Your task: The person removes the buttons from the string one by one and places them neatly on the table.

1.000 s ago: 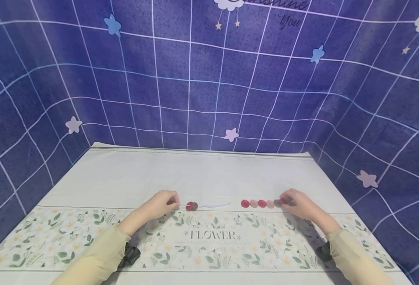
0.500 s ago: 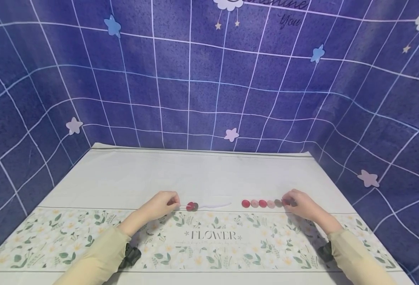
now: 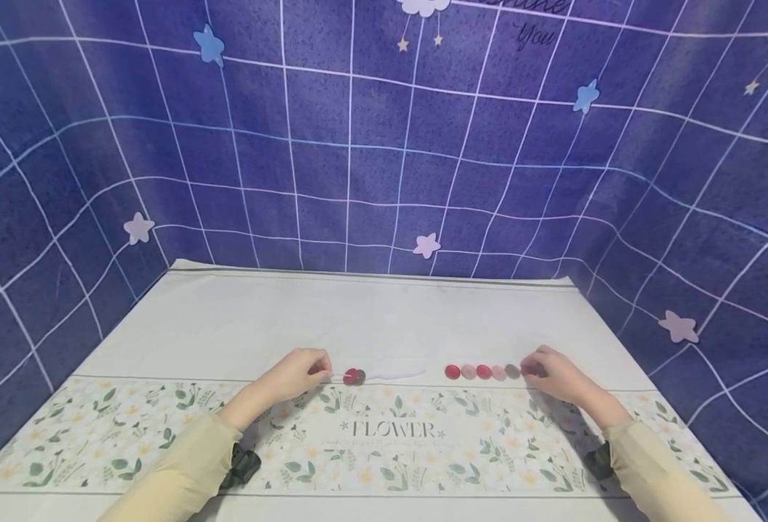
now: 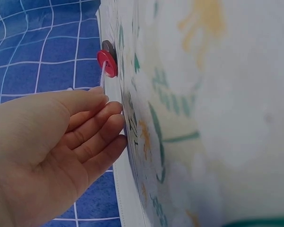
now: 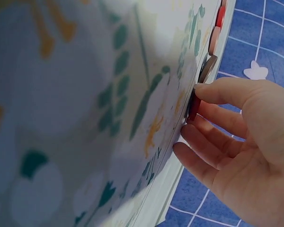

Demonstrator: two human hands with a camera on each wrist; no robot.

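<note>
My left hand (image 3: pixel 302 373) pinches the end of a white string (image 4: pixel 103 74) between thumb and index finger. Threaded on that string are a red button (image 3: pixel 349 376) and a dark brown button (image 3: pixel 360 376), close together, and the string's tail (image 3: pixel 397 375) lies on the table to their right. At the right, a row of buttons runs along the table. My right hand (image 3: pixel 553 373) is at its right end, with thumb and fingers around a red button (image 5: pixel 195 107) standing partly hidden. Beside it in the row lies a dark brown button (image 3: pixel 512 371).
Left of the brown one, the row holds pink buttons, such as one pink button (image 3: pixel 468 372), and red ones, such as the end red button (image 3: pixel 452 372). A flower-print cloth (image 3: pixel 384 464) covers the table. A blue curtain (image 3: pixel 384 174) stands behind and at both sides.
The right hand's fingertips have shifted slightly right, off the dark brown button, which now shows whole. The left hand and the threaded buttons look the same. The head view has shifted slightly.
</note>
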